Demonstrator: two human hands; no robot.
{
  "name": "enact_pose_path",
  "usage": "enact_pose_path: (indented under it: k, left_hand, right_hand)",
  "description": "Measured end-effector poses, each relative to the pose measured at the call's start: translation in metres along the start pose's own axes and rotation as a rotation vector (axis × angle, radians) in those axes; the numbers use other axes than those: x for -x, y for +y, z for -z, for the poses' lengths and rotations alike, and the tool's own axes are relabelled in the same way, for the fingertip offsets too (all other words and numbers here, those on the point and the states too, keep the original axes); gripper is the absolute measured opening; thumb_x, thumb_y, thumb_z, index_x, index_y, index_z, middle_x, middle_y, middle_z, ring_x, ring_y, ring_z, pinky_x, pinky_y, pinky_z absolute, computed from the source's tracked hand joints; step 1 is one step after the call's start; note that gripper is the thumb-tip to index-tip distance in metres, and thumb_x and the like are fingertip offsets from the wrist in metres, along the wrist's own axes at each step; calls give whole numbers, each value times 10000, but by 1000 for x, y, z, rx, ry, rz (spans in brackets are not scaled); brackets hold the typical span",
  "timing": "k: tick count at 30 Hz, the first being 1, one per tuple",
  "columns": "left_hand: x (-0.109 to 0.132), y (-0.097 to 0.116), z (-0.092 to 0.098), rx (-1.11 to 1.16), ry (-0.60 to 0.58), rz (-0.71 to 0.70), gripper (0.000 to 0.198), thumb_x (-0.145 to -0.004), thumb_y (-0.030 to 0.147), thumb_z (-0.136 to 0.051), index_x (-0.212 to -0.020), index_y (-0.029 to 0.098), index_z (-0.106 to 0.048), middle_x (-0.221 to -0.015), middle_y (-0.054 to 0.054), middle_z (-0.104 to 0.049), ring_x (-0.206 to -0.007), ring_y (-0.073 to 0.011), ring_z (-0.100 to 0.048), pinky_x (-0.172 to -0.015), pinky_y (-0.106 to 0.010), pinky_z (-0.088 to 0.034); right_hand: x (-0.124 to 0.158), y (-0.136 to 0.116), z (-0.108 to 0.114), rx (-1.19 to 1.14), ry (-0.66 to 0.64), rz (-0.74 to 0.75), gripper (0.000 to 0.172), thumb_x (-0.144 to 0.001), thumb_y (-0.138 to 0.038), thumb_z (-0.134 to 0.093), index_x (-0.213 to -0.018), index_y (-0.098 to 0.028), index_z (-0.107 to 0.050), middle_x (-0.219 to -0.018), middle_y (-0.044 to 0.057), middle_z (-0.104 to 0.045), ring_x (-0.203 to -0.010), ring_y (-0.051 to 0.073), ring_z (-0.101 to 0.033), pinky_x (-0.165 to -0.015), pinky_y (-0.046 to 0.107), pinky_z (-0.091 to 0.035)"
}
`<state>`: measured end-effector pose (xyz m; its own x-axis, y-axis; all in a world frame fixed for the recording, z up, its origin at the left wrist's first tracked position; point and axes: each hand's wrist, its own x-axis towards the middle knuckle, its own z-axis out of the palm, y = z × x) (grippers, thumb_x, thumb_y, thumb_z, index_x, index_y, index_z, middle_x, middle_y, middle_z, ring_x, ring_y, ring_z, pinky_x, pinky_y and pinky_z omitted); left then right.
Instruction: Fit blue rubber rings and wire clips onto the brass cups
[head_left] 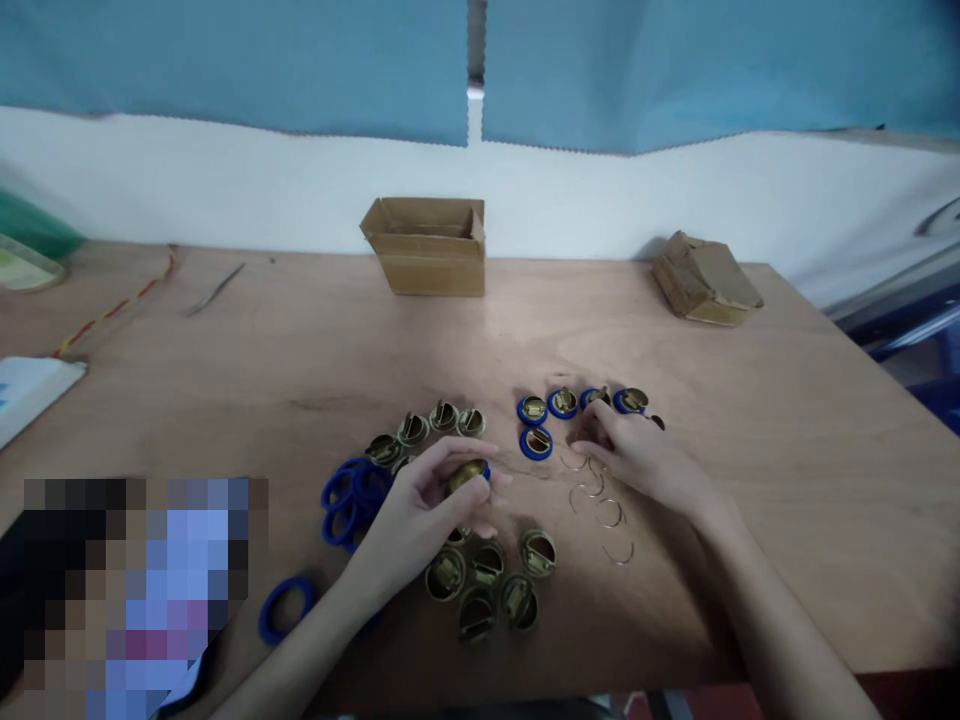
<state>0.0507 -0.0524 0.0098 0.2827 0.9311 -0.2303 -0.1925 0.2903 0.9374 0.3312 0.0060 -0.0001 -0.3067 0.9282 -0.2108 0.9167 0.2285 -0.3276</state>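
Note:
My left hand (427, 510) is curled round a brass cap with a blue ring (469, 473) on it, held just above the wooden table (300, 350). My right hand (637, 455) lies on the table with its fingertips pinched among thin wire clips (600, 500), close to a row of brass caps fitted with blue rings (562, 405). Bare brass caps (487, 580) lie in a cluster below my left hand, and more of them (431, 425) sit above it. A heap of loose blue rings (349, 495) lies left of that hand.
An open cardboard box (427, 245) stands at the back middle, and a closed brown box (705, 280) at the back right. One blue ring (286, 607) lies apart at the lower left. A thin metal tool (214, 290) and a twisted cord (112, 310) lie far left.

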Motion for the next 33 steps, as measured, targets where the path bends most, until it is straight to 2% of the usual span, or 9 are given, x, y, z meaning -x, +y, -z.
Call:
enact_pose_path:
  k: [3,8,11,14,22,26,29,33]
  left_hand:
    - [0,-2,-1,-1,2,-6,245,-844,321,-728,-1046,199,-663,-902,-48,-736,-700,-141,-680,-500,-209,-606]
    - [0,-7,-1,-82,-5,-12,220,-844,329,-712,-1019,208,-659,-954,-50,-719,-623,-131,-624,-431,-218,-557]
    - [2,-10,-2,-213,46,-66,278,-799,269,-765,-1048,234,-647,-927,-14,-735,-646,-121,-629,-535,-217,-552]
    - [3,-14,-3,-331,85,-112,352,-750,259,-816,-1056,243,-643,-890,-3,-751,-761,-160,-679,-669,-253,-555]
    - [3,-14,-5,-468,86,-101,329,-763,331,-799,-1041,244,-644,-873,-12,-761,-731,-183,-687,-611,-263,-511]
    - [4,-11,-7,-479,71,-100,310,-771,330,-792,-1032,249,-646,-860,-5,-755,-704,-176,-673,-566,-249,-486]
    - [5,-11,-6,-484,70,-107,306,-780,327,-787,-1043,252,-649,-864,0,-752,-703,-173,-673,-556,-243,-479]
    - [5,-12,-4,-487,83,-115,305,-783,330,-787,-1046,254,-653,-882,-3,-754,-726,-177,-680,-572,-247,-486]
  right_hand:
    - [-2,-3,-2,27,14,0,107,-924,-238,-664,-925,-197,-564,-786,39,-694,-657,194,-641,-572,281,-368]
    - [-4,2,-6,0,22,20,136,-918,-238,-662,-880,-202,-537,-762,37,-681,-634,190,-626,-570,284,-372]
    - [-4,2,-6,-16,25,71,118,-955,-235,-605,-871,-210,-525,-793,41,-677,-659,189,-620,-577,286,-364]
    - [-3,1,-7,-6,11,128,147,-985,-224,-543,-839,-215,-535,-780,45,-661,-637,182,-581,-574,293,-341]
    - [-2,0,-10,27,11,172,209,-1014,-185,-443,-834,-215,-547,-763,45,-630,-655,183,-555,-594,300,-321]
    - [-3,1,-9,22,19,138,128,-995,-205,-488,-874,-215,-531,-770,46,-634,-652,194,-570,-574,299,-329]
    - [-3,1,-7,-40,27,167,77,-990,-216,-499,-923,-212,-537,-818,51,-666,-681,195,-606,-599,297,-377]
    - [-2,-6,-12,-24,122,77,166,-1000,-285,-486,-889,-203,-579,-817,70,-709,-675,213,-651,-607,314,-408]
